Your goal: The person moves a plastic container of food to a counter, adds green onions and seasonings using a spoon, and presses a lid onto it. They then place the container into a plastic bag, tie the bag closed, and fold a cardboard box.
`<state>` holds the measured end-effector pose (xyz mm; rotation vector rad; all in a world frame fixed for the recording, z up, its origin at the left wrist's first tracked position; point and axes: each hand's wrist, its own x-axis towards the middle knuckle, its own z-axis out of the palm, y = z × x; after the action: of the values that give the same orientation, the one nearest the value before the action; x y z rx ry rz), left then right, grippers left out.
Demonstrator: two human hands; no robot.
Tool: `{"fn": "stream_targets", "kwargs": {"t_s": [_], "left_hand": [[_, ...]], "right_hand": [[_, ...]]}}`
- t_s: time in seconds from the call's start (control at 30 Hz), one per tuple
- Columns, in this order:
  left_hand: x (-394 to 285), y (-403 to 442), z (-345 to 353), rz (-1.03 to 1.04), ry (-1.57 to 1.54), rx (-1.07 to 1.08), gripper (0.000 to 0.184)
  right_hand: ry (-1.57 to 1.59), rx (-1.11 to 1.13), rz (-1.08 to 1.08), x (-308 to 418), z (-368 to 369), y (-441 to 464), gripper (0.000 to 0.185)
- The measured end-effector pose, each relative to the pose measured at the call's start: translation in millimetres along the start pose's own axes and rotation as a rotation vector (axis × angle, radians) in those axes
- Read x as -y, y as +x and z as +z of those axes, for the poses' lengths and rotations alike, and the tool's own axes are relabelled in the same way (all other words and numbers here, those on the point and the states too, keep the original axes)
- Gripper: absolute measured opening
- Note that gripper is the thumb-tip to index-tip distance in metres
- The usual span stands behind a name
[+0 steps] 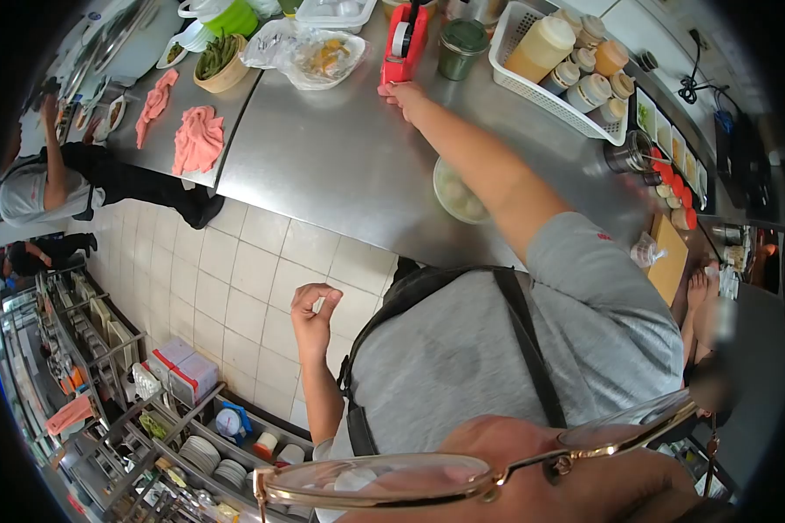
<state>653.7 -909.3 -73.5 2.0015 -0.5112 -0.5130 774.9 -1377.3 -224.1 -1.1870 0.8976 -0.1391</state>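
My right hand (400, 98) is stretched out over the steel counter, its fingers closed at the near end of a red tape dispenser (405, 48) with a pale roll in it. Under my right forearm, partly hidden, sits a round bowl (450, 193) with pale contents. To the right of the dispenser stands a dark green lidded jar (462, 48); to its left lies a clear plastic bag (324, 61) with yellowish food. My left hand (317, 305) is held above the tiled floor, fingers curled and thumb near the index finger. Whether anything is pinched there cannot be made out.
A white basket (560, 96) of bottles stands at the right of the steel counter (323, 166). Pink cloths (199, 139) and a basket of green beans (221, 63) are at the left. A co-worker (57, 183) stands left; shelves with plates (202, 455) lie lower left.
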Motion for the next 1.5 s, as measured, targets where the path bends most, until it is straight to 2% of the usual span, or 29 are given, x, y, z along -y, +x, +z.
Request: {"fn": "stream_targets", "kwargs": {"t_s": [0.07, 0.1, 0.17, 0.23, 0.3, 0.37, 0.43, 0.47, 0.53, 0.67, 0.73, 0.77, 0.83, 0.87, 0.93, 0.97, 1.03, 1.07, 1.17, 1.3, 1.37, 1.4, 1.5], "left_hand": [[13.6, 0.5, -8.0, 0.016, 0.103, -0.028, 0.01], [21.6, 2.0, -11.2, 0.043, 0.199, -0.049, 0.011], [47.7, 7.1, -11.7, 0.053, 0.246, -0.047, 0.012], [74.3, 16.2, -6.7, -0.099, -0.003, -0.048, 0.013], [65.4, 30.0, 3.6, -0.086, 0.075, -0.025, 0.015], [63.6, 44.5, 16.7, 0.045, 0.13, 0.063, 0.016], [45.4, 56.2, 33.1, 0.05, 0.092, 0.113, 0.019], [35.6, 61.6, 39.8, 0.083, 0.11, 0.171, 0.02], [19.0, 72.8, 52.5, 0.125, 0.091, 0.267, 0.024], [-2.5, 85.1, 72.5, 0.161, -0.004, 0.361, 0.031], [-11.1, 86.7, 76.8, 0.133, -0.01, 0.38, 0.032], [-14.0, 87.7, 78.4, 0.106, -0.017, 0.397, 0.033], [-11.9, 88.4, 80.7, 0.086, -0.026, 0.409, 0.033], [-9.2, 88.6, 82.0, 0.065, -0.038, 0.416, 0.033], [0.7, 89.1, 87.3, 0.012, -0.043, 0.41, 0.032], [6.1, 89.4, 89.9, -0.038, -0.051, 0.401, 0.032], [15.3, 89.9, 97.9, -0.095, -0.073, 0.391, 0.032], [16.0, 89.8, 102.3, -0.146, -0.1, 0.381, 0.032], [6.0, 87.5, 113.1, -0.126, -0.06, 0.327, 0.033], [6.0, 94.1, 122.7, -0.15, 0.295, 0.318, 0.042], [2.4, 98.0, 130.7, -0.126, 0.409, 0.313, 0.043], [0.2, 99.3, 135.1, -0.094, 0.525, 0.31, 0.045], [0.3, 103.6, 147.8, -0.056, 0.582, 0.299, 0.044]], "right_hand": [[0.084, -0.009, 0.018, 16.9, 8.3, -22.1, 0.023], [0.091, -0.013, 0.03, 28.7, 5.7, -33.5, 0.023], [0.19, 0.257, 0.044, 59.9, -15.8, -60.1, 0.026], [0.299, 0.432, 0.035, 88.1, -43.7, -115.1, 0.035], [0.415, 0.633, -0.011, 95.4, -91.0, -154.2, 0.041], [0.636, 0.672, 0.013, 88.8, -138.4, -191.6, 0.045], [0.824, 0.793, -0.035, 62.9, -187.6, -212.2, 0.043], [0.828, 0.779, -0.037, 66.5, -187.4, -233.9, 0.043], [0.846, -0.012, -0.057, 76.0, -190.7, -276.9, 0.041], [0.705, -0.015, -0.18, 30.7, -232.1, -267.7, 0.04], [0.493, -0.208, -0.28, 19.8, -227.4, -267.1, 0.037], [0.495, -0.209, -0.28, 15.7, -222.6, -266.9, 0.037], [0.299, -0.333, -0.363, 5.4, -212.8, -266.6, 0.034], [0.301, -0.334, -0.359, -7.8, -214.1, -259.5, 0.034], [-0.001, -0.309, -0.512, -27.4, -210.2, -246.9, 0.044], [0.0, -0.305, -0.506, -31.3, -205.6, -247.9, 0.044], [-0.594, -0.32, -0.472, -38.2, -187.7, -255.9, 0.068], [-0.596, -0.312, -0.469, -36.3, -178.8, -258.6, 0.068], [-0.799, -0.238, -0.257, -30.7, -160.0, -264.5, 0.112], [-0.759, -0.259, -0.317, -50.3, -165.5, -244.7, 0.116], [-0.616, -0.185, -0.288, -52.6, -164.3, -243.8, 0.1], [-0.623, -0.174, -0.282, -53.1, -163.3, -245.7, 0.1], [-0.473, -0.114, -0.248, -39.8, -155.8, -255.2, 0.094]]}}
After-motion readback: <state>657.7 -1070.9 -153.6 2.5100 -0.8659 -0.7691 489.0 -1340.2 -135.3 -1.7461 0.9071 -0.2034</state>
